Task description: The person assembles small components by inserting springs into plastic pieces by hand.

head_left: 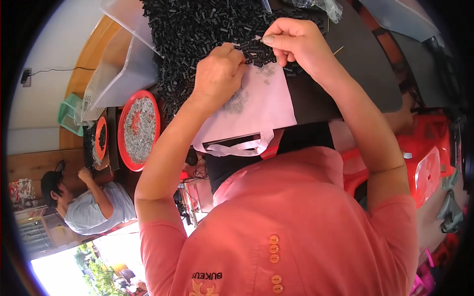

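Observation:
A large heap of small black plastic tubular parts (192,29) covers the far side of the table. My left hand (219,71) rests at the heap's near edge with its fingers curled in; whatever they hold is hidden. To its right, my right hand (298,44) pinches thumb against forefinger above some loose black parts, and anything in the pinch is too small to name. Under both hands lies a pale pink cloth bag (276,101) with its handle toward me. Tiny grey metal-looking pieces (234,102) are scattered on the bag.
A red round tray (121,148) of small clear-silver pieces stands left, near a smaller orange-red tray (102,138). Translucent bins (123,69) lean behind them. Another person (94,204) sits at the far left. Red plastic stools (427,172) are at right.

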The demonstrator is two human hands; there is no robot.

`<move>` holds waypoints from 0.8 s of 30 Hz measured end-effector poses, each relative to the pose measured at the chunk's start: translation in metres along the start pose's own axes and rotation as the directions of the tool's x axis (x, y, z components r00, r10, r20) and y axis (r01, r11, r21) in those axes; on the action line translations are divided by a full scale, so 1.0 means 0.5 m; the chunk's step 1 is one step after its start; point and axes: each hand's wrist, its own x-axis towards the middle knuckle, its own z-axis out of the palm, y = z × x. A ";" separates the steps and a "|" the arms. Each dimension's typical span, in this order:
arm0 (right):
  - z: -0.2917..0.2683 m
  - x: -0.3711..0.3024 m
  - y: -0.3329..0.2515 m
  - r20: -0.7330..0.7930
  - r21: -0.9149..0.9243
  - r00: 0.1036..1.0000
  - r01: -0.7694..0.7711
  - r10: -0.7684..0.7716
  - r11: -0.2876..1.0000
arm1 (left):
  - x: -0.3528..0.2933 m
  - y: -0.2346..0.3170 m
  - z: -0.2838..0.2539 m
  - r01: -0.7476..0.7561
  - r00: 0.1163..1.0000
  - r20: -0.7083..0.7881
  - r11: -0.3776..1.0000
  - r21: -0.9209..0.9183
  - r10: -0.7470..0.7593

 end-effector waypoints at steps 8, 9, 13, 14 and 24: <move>0.002 -0.001 -0.006 -0.002 -0.017 1.000 0.014 -0.014 1.000 | 0.027 -0.015 0.020 -0.013 0.991 0.134 0.995 0.099 -0.001; 0.001 -0.001 -0.006 0.011 -0.011 1.000 0.010 -0.010 1.000 | 0.029 -0.014 0.022 0.002 0.988 0.153 0.994 0.106 -0.018; -0.001 -0.004 -0.006 0.020 0.013 1.000 -0.011 0.011 1.000 | 0.037 -0.010 0.022 0.017 0.986 0.163 0.994 0.104 -0.034; -0.002 -0.005 -0.008 0.025 0.012 1.000 -0.009 0.008 1.000 | 0.041 -0.009 0.022 0.020 0.981 0.190 0.993 0.116 -0.042; 0.004 -0.012 0.000 0.133 -0.108 0.991 0.035 -0.021 0.993 | 0.004 0.034 -0.003 0.424 0.898 0.213 0.630 -0.651 -0.384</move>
